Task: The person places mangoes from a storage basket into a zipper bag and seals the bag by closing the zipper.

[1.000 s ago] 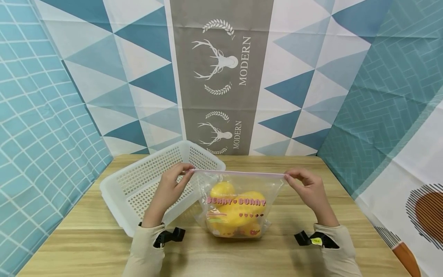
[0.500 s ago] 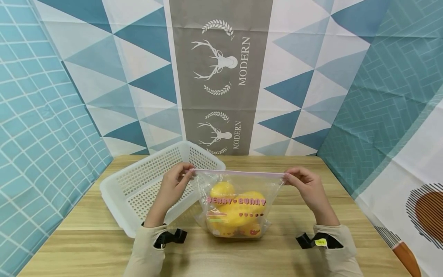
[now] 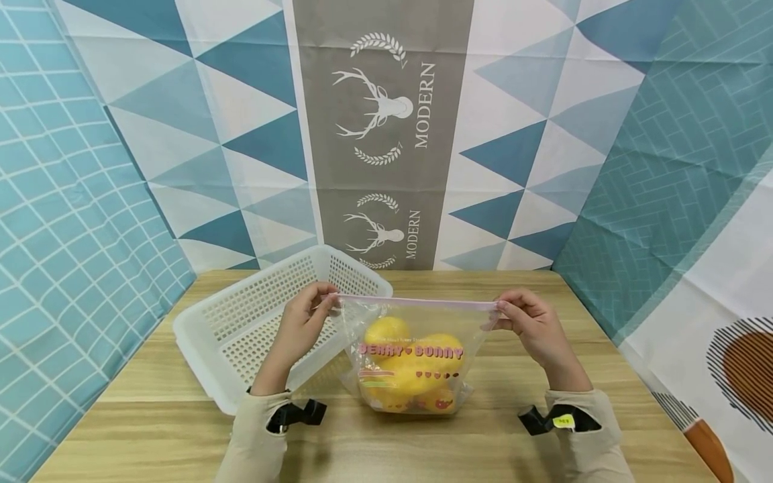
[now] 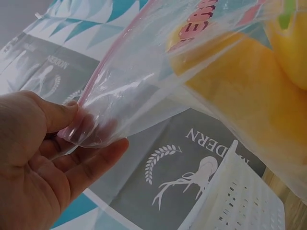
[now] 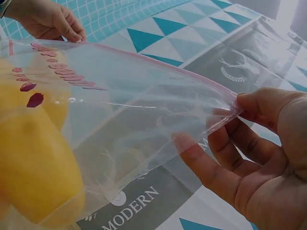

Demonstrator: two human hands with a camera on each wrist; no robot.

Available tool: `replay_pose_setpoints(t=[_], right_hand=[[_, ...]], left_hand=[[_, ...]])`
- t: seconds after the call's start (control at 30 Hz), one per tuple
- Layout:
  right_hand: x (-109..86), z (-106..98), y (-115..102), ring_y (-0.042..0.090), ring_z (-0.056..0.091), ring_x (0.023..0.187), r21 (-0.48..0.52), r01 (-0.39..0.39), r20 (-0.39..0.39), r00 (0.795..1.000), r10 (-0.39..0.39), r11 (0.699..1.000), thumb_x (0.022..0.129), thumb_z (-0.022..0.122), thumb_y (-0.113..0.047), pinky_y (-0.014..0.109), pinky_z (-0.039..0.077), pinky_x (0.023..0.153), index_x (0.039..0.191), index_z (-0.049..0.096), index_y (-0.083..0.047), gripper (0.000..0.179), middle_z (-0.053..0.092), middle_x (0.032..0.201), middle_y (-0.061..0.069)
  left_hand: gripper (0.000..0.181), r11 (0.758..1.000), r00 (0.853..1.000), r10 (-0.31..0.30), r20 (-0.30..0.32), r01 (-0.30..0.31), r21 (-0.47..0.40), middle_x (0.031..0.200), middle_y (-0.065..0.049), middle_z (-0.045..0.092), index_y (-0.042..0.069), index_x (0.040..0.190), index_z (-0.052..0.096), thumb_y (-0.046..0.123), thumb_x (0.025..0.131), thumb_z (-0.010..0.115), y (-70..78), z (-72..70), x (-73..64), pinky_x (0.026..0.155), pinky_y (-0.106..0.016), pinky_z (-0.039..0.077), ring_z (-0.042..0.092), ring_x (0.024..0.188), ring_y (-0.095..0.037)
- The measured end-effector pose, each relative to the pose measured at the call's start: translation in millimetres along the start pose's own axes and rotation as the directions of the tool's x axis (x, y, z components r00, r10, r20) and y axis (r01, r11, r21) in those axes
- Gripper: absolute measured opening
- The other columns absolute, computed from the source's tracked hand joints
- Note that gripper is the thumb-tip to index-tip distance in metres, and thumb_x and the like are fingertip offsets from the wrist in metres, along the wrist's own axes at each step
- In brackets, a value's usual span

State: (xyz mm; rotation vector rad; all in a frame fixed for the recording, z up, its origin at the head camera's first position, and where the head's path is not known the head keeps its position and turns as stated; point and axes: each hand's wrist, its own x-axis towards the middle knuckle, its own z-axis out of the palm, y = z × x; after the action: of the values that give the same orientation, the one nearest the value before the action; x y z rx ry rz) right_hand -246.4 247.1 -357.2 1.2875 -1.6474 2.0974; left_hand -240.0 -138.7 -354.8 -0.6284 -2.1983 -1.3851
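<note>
A clear zip bag (image 3: 410, 359) with a pink top strip and "Berry Bunny" print stands upright on the table. Several yellow fruits (image 3: 417, 379), which look like lemons or mangoes, fill its lower part; their exact kind is blurred by the plastic. My left hand (image 3: 304, 322) pinches the left end of the pink strip between thumb and fingers, as the left wrist view also shows. At the other end, my right hand (image 3: 531, 325) pinches the strip's right corner, with the remaining fingers behind the plastic in the right wrist view. The strip is stretched straight between both hands.
A white perforated plastic basket (image 3: 208, 329) stands behind and left of the bag, partly hidden by my left hand. Wood-grain table (image 3: 386, 449) surface lies under everything. A patterned cloth (image 3: 386, 134) hangs at the back, with more cloth on both sides.
The fingers of my right hand have shifted slightly at the right corner of the bag, more of them now behind the plastic. The left hand, bag and basket look nearly unchanged.
</note>
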Motion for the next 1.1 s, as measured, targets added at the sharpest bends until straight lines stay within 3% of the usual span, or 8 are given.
replay_pose_setpoints(t=[0.2,0.43,0.63,0.87,1.1], right_hand=[[0.0,-3,-3,0.022,0.070,0.080,0.029,0.010,0.072,0.997,-0.012,1.000,0.101,0.038,0.012,0.037,0.058,0.075,0.109,0.059,0.009,0.022,0.066,0.092,0.010],[-1.1,-9,-7,0.022,0.070,0.082,0.068,0.032,0.146,0.988,-0.041,0.997,0.102,0.037,0.010,0.034,0.058,0.076,0.111,0.058,0.010,0.022,0.067,0.099,0.011],[-4.1,-17,-14,0.024,0.072,0.085,0.140,0.048,0.217,0.973,-0.078,0.989,0.101,0.033,0.015,0.036,0.058,0.075,0.114,0.056,0.014,0.027,0.067,0.103,0.014],[-7.3,-26,-22,0.023,0.070,0.089,0.224,-0.006,0.282,0.958,-0.059,0.975,0.101,0.031,0.015,0.037,0.058,0.072,0.117,0.057,0.012,0.030,0.066,0.106,0.014],[-10.8,-34,-23,0.023,0.069,0.092,0.241,-0.061,0.297,0.955,-0.014,0.969,0.101,0.028,0.016,0.037,0.058,0.073,0.119,0.057,0.010,0.035,0.066,0.106,0.014]], left_hand=[[0.013,0.999,0.999,0.038,0.021,-0.038,-0.013,0.090,-0.010,0.067,-0.004,0.108,0.063,0.001,0.101,0.052,3.0,-2.8,-0.7,0.070,-0.030,0.056,0.068,0.078,-0.026],[0.012,0.994,0.992,0.103,0.070,-0.100,-0.050,0.088,-0.010,0.066,-0.003,0.105,0.062,-0.005,0.100,0.051,7.1,-7.2,-1.1,0.066,-0.030,0.057,0.067,0.075,-0.021],[0.012,0.993,0.983,0.094,0.160,-0.080,-0.093,0.090,-0.011,0.063,-0.003,0.106,0.060,-0.004,0.101,0.049,14.7,-9.3,-3.5,0.066,-0.032,0.057,0.067,0.075,-0.018],[0.010,0.987,0.967,0.092,0.237,-0.056,-0.152,0.089,-0.011,0.063,-0.004,0.104,0.060,-0.005,0.100,0.050,23.8,-8.9,-6.0,0.064,-0.032,0.056,0.065,0.073,-0.011],[0.010,0.981,0.956,0.062,0.285,-0.005,-0.196,0.090,-0.011,0.062,-0.006,0.105,0.059,-0.005,0.100,0.050,20.3,-2.2,-5.4,0.066,-0.032,0.056,0.063,0.076,-0.010]])
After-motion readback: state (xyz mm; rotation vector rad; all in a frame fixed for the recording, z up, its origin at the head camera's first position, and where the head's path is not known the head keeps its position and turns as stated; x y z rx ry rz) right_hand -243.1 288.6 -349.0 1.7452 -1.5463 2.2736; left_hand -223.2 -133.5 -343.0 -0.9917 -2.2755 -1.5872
